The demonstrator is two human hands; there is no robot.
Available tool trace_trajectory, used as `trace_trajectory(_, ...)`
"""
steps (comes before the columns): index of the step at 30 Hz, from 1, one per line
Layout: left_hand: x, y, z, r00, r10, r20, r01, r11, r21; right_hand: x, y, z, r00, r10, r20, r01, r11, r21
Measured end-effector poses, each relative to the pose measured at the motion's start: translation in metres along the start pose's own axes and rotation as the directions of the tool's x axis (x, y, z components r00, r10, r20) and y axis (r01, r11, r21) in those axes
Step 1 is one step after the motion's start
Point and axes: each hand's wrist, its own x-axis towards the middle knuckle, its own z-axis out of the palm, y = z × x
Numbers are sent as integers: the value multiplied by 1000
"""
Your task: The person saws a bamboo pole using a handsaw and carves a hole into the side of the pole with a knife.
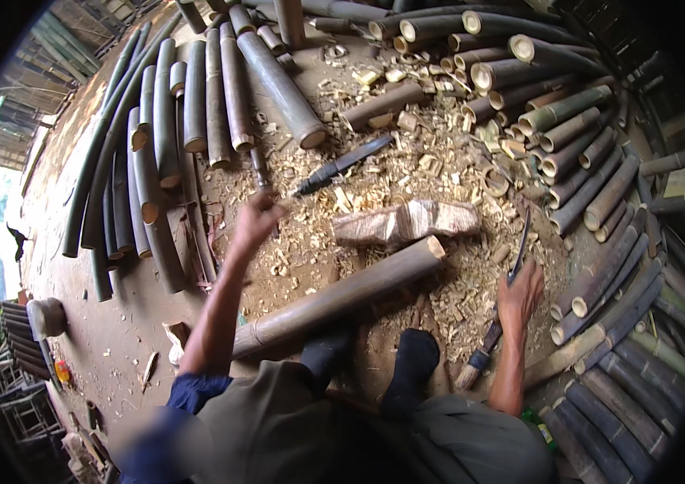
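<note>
My left hand (258, 219) is closed in a fist around a slim brown stick (260, 171), which shows above and just below the fingers. On the right, my right hand (520, 292) grips a long-handled knife; its narrow dark blade (523, 240) points away from me, and its wrapped handle (481, 355) sticks out behind the hand toward my foot. Between my hands a thick bamboo length (342, 298) lies slanted before my feet, touched by neither hand. Just beyond it rests a rough, notched wood block (407, 223). Farther off, a second blade with a dark handle (322, 177) lies on the chips.
Pale wood chips (302, 258) cover the ground around the block. Cut bamboo poles (197, 97) lie in a row at the far left. Stacked bamboo (576, 129) lines the right side down to near my right arm. A short bamboo piece (383, 105) lies beyond the second blade.
</note>
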Motion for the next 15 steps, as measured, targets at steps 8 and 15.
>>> trace_trajectory(8,-159,-64,77,975,116,189,-218,660,719,92,-118,30,571,-805,160,776,594,212)
trace_trajectory(15,-125,41,29,899,267,348,-438,516,736,94,-75,52,757,-570,319,330,755,566)
